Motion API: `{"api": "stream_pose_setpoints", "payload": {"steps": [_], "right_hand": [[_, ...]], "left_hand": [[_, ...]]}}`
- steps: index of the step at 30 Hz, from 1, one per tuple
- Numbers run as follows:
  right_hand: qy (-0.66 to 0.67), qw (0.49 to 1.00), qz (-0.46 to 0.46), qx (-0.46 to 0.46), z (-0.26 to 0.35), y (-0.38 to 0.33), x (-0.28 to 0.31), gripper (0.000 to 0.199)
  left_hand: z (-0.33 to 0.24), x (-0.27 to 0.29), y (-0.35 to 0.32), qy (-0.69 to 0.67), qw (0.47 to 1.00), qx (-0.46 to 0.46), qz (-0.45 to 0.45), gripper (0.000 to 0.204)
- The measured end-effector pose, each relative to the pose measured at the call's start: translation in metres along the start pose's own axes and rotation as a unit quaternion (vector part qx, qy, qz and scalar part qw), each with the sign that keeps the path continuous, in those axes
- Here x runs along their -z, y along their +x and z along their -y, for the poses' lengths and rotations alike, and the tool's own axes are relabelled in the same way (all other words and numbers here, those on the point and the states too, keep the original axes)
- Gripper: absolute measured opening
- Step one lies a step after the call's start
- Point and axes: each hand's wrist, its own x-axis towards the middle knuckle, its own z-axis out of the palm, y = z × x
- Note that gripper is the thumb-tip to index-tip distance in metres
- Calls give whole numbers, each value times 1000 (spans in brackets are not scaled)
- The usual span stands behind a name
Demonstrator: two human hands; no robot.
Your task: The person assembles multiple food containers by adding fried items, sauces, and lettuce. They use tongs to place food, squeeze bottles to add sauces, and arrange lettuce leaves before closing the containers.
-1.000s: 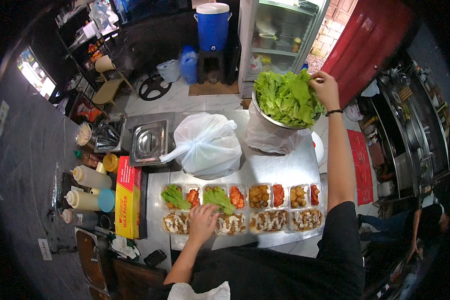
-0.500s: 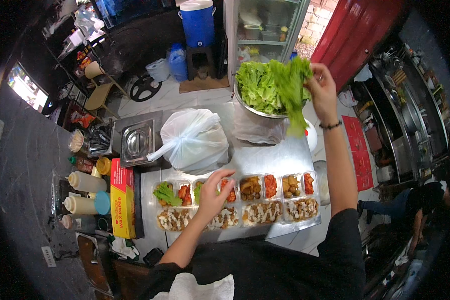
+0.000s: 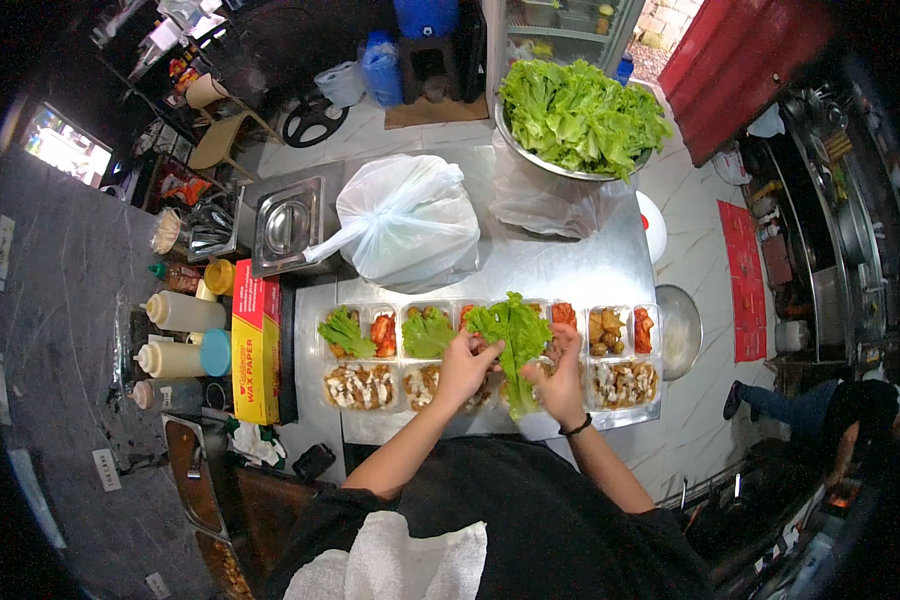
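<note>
A green lettuce leaf (image 3: 513,335) hangs upright over the row of meal trays. My left hand (image 3: 470,368) is closed on its left edge, thumb and fingers pinched. At the leaf's right side my right hand (image 3: 560,385) curls, its thumb over the leaf; its fingertips are partly hidden. Beneath lie clear plastic meal trays (image 3: 622,360) in a row, with sauced meat in front and potatoes and a red side dish behind. Lettuce (image 3: 344,331) lies in the leftmost tray, and another leaf (image 3: 428,333) lies in the one beside it. My hands partly cover the middle trays.
A metal bowl heaped with lettuce (image 3: 585,118) stands at the back right. Left of it sits a tied white plastic bag (image 3: 407,220). A lidded steel container (image 3: 288,225), squeeze bottles (image 3: 185,311) and a wax paper box (image 3: 256,345) line the left. A person (image 3: 820,415) bends at far right.
My right hand has brought the lettuce leaf from the bowl to above the trays. My left hand has moved right and taken hold of it. The view has shifted.
</note>
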Motion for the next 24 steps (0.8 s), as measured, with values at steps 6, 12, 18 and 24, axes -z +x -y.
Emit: {"api": "stream_pose_setpoints", "payload": {"steps": [6,12,18,24], "right_hand": [[13,983,46,-178,6,5,14,31],[-282,941,188,-19,4,65,44,29],[-450,845,285,44,-50,103,60,33],[-366,894,258,11,-58,108,63,41]], "left_hand": [[10,4,-3,-196,977,35,73,39],[22,0,3,-147,986,-72,-30,64],[27,-11,7,250,890,-370,-94,44],[34,-37,24,461,811,-361,-8,34]]}}
